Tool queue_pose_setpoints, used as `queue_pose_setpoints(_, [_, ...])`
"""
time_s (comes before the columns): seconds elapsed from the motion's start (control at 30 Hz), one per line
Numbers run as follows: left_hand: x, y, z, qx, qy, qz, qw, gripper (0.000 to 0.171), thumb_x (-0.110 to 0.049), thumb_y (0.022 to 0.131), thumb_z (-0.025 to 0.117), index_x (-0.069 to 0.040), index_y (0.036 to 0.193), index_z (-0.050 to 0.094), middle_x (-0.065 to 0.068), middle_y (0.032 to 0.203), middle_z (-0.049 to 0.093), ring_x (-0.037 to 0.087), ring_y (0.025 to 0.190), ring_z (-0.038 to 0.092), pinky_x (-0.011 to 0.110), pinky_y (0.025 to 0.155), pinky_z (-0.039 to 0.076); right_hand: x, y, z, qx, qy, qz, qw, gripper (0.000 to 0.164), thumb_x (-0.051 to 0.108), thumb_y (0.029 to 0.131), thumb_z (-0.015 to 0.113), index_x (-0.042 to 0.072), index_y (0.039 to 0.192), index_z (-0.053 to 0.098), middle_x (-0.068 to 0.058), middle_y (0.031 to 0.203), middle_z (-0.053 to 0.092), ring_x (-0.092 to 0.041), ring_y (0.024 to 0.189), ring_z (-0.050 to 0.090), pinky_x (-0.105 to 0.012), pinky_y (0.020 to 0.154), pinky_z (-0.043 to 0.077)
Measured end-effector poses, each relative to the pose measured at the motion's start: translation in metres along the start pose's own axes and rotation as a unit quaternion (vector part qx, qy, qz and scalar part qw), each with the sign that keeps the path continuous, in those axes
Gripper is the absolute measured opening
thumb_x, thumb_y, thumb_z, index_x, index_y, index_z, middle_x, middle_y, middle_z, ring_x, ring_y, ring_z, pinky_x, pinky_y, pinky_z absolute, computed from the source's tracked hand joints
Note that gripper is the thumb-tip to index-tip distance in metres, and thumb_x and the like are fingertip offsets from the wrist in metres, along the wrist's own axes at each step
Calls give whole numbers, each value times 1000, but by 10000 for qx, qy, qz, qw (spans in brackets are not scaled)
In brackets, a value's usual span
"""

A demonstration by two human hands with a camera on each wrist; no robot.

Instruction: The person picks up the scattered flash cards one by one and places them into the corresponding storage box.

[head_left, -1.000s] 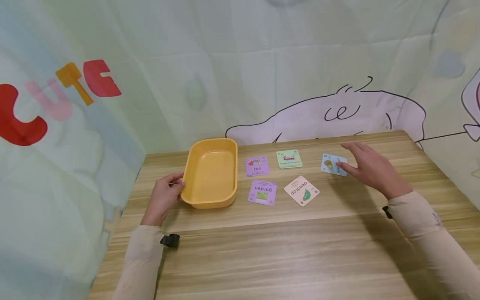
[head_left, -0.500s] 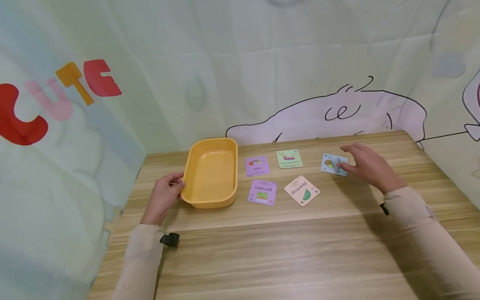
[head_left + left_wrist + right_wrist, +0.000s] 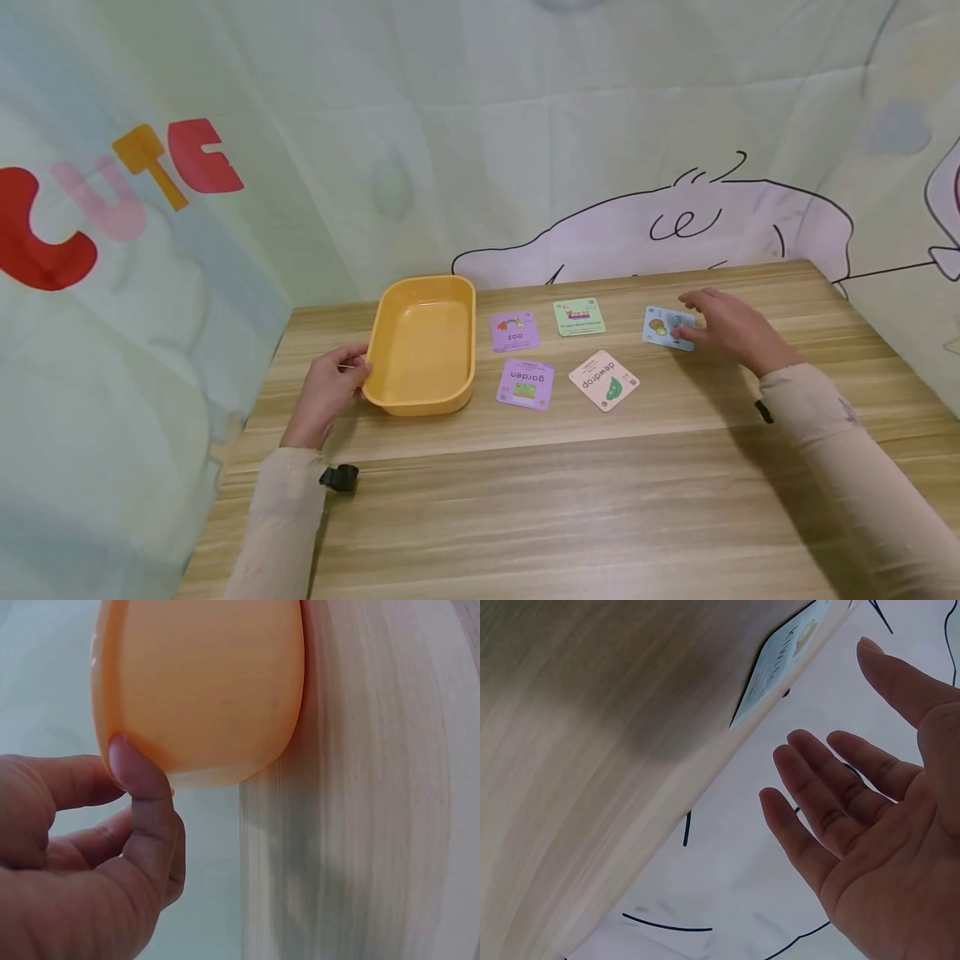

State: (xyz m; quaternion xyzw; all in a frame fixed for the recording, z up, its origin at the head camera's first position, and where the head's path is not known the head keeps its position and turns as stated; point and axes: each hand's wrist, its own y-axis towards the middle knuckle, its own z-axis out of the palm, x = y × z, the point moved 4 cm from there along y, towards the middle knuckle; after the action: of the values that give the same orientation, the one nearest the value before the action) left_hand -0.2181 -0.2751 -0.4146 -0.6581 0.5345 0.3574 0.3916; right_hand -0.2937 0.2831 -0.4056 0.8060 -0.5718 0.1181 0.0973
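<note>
At the left, my left hand pinches the rim of a yellow plastic tray. In the left wrist view the thumb lies inside the tray wall, with fingers behind it. My right hand hovers over a blue kiwifruit picture card, partly covering it in the head view. From the right wrist, its fingers are spread and relaxed, holding nothing, and the card lies flat on the table apart from them.
Between tray and right hand lie a purple "zoo" card, a green boat card, a purple "garden" card and a beige "dewdrop" card. The wooden table meets a printed cloth backdrop behind.
My right hand has shifted slightly left over the kiwifruit card, its forearm coming left too. The left hand, tray and cards have stayed put.
</note>
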Motion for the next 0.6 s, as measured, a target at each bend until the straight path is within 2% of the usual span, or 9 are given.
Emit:
queue_pose_setpoints(0.3, [-1,1,0,74,-14,17,10000,41,-7,104,54,5,143,51,16,115,51,17,86,53,22,64,55,-6,11,9,253,203,102,9994,74,32,90,78,-11,141,47,-33,130,56,-48,120,54,-64,101,43])
queue_pose_setpoints(0.6, [2,3,1,37,97,-66,9999,40,-8,104,54,4,142,52,15,115,51,19,88,53,21,65,55,-10,18,15,324,83,183,9993,81,37,85,82,-12,140,48,-34,128,54,-47,116,53,-64,99,44])
